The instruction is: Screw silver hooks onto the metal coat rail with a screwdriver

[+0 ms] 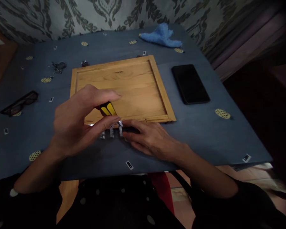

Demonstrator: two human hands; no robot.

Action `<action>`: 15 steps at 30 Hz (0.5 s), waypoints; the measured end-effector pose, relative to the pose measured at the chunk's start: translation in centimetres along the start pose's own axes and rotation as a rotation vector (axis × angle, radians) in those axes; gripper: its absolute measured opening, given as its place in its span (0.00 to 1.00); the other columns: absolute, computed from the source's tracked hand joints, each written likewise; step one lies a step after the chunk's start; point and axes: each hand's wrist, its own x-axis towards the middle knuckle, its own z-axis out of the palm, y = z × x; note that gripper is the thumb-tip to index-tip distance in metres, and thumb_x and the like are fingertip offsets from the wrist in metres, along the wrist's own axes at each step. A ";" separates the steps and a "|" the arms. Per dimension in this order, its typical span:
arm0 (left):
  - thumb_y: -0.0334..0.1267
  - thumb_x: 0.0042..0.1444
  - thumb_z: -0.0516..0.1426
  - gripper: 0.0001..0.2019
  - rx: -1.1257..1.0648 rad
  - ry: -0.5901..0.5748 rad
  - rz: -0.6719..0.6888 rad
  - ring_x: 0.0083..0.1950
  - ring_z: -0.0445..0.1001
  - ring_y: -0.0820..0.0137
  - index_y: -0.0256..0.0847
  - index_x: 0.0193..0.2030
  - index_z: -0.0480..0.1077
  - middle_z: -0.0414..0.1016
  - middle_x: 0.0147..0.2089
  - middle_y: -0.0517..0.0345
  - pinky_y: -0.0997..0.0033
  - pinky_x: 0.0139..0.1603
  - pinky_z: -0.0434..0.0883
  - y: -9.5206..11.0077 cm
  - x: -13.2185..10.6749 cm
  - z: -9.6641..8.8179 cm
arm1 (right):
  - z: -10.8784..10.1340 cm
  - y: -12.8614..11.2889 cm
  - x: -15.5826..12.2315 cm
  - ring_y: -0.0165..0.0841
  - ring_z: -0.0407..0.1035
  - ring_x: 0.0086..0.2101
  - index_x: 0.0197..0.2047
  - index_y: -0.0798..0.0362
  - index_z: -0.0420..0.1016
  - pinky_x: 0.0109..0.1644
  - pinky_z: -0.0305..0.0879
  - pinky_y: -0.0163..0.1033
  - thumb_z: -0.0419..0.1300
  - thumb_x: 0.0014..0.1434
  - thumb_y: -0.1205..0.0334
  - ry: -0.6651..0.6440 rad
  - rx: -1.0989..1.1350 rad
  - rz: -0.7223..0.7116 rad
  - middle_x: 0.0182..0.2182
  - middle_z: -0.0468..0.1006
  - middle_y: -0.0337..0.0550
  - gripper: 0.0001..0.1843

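A shallow wooden tray (160,89) lies flat on the blue-grey table (205,133). My left hand (78,122) hovers over the tray's near edge, its fingers wrapped round a black and yellow tool handle (107,109). My right hand (150,138) rests on the table just in front of the tray, its fingers pressed together at a row of small metal hooks (111,130) along that near edge. What sits under the right fingers is hidden.
A black phone (190,83) lies right of the tray. A blue cloth (162,35) sits at the far edge. Dark glasses (20,103) lie at the left. Small metal parts (58,66) sit at the back left. A patterned wall stands behind the table.
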 end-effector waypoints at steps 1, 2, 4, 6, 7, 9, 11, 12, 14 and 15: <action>0.34 0.53 0.70 0.20 -0.001 -0.002 -0.024 0.44 0.80 0.70 0.47 0.53 0.74 0.82 0.48 0.63 0.67 0.46 0.77 0.0 0.0 -0.1 | 0.0 0.0 0.0 0.46 0.76 0.51 0.55 0.57 0.76 0.47 0.78 0.50 0.55 0.69 0.68 0.004 0.005 -0.002 0.60 0.72 0.59 0.15; 0.35 0.53 0.70 0.20 -0.008 -0.005 -0.048 0.44 0.80 0.69 0.47 0.53 0.74 0.82 0.47 0.62 0.66 0.45 0.78 0.0 -0.1 -0.2 | 0.0 0.0 0.0 0.45 0.76 0.52 0.55 0.57 0.76 0.47 0.78 0.49 0.54 0.69 0.68 0.007 0.009 -0.004 0.60 0.72 0.59 0.15; 0.36 0.53 0.69 0.19 -0.036 -0.027 -0.101 0.45 0.82 0.65 0.49 0.52 0.75 0.83 0.47 0.62 0.61 0.45 0.79 0.1 -0.2 -0.4 | 0.0 0.0 0.0 0.44 0.75 0.52 0.55 0.56 0.76 0.48 0.78 0.48 0.54 0.69 0.67 0.009 0.009 -0.001 0.61 0.72 0.58 0.15; 0.37 0.54 0.69 0.18 -0.065 -0.042 -0.158 0.45 0.83 0.62 0.51 0.51 0.76 0.83 0.47 0.61 0.58 0.43 0.80 0.2 -0.2 -0.5 | 0.0 0.1 0.0 0.43 0.75 0.52 0.56 0.55 0.75 0.47 0.77 0.47 0.54 0.69 0.67 0.010 0.005 0.002 0.61 0.72 0.58 0.15; 0.38 0.54 0.69 0.17 -0.068 -0.046 -0.181 0.45 0.83 0.61 0.51 0.51 0.76 0.83 0.47 0.61 0.57 0.40 0.80 0.3 -0.2 -0.6 | 0.0 0.1 0.0 0.43 0.75 0.51 0.56 0.55 0.75 0.47 0.77 0.47 0.54 0.70 0.67 0.014 0.002 0.000 0.61 0.72 0.57 0.15; 0.39 0.55 0.68 0.15 -0.072 -0.055 -0.208 0.46 0.84 0.59 0.51 0.49 0.76 0.84 0.46 0.60 0.57 0.36 0.80 0.5 -0.1 -0.7 | -0.1 0.1 -0.1 0.42 0.75 0.51 0.56 0.56 0.75 0.47 0.77 0.47 0.54 0.69 0.67 0.017 -0.004 -0.004 0.60 0.72 0.57 0.15; 0.39 0.55 0.68 0.14 -0.081 -0.063 -0.210 0.46 0.84 0.58 0.52 0.49 0.76 0.84 0.46 0.60 0.57 0.33 0.80 0.8 0.1 -0.8 | -0.1 0.1 -0.1 0.42 0.75 0.51 0.56 0.55 0.75 0.47 0.77 0.46 0.54 0.69 0.67 0.018 -0.013 -0.005 0.60 0.72 0.57 0.15; 0.39 0.55 0.68 0.15 -0.086 -0.066 -0.209 0.46 0.84 0.58 0.52 0.49 0.76 0.84 0.46 0.60 0.57 0.32 0.80 0.9 0.1 -0.8 | 0.0 0.0 -0.1 0.41 0.75 0.51 0.56 0.55 0.75 0.47 0.77 0.45 0.54 0.69 0.67 0.016 -0.016 -0.003 0.60 0.72 0.56 0.15; 0.38 0.54 0.68 0.16 -0.094 -0.060 -0.210 0.44 0.84 0.59 0.53 0.49 0.76 0.84 0.45 0.62 0.57 0.31 0.80 1.1 0.1 -0.9 | 0.0 0.0 -0.1 0.40 0.76 0.50 0.56 0.54 0.75 0.47 0.77 0.44 0.55 0.69 0.67 0.016 -0.017 0.005 0.60 0.73 0.56 0.15; 0.38 0.54 0.68 0.16 -0.099 -0.053 -0.212 0.43 0.84 0.60 0.53 0.49 0.75 0.84 0.45 0.62 0.57 0.31 0.80 1.2 0.1 -0.9 | 0.1 0.0 -0.1 0.40 0.76 0.50 0.56 0.54 0.75 0.47 0.77 0.44 0.55 0.69 0.67 0.017 -0.016 0.007 0.60 0.73 0.55 0.15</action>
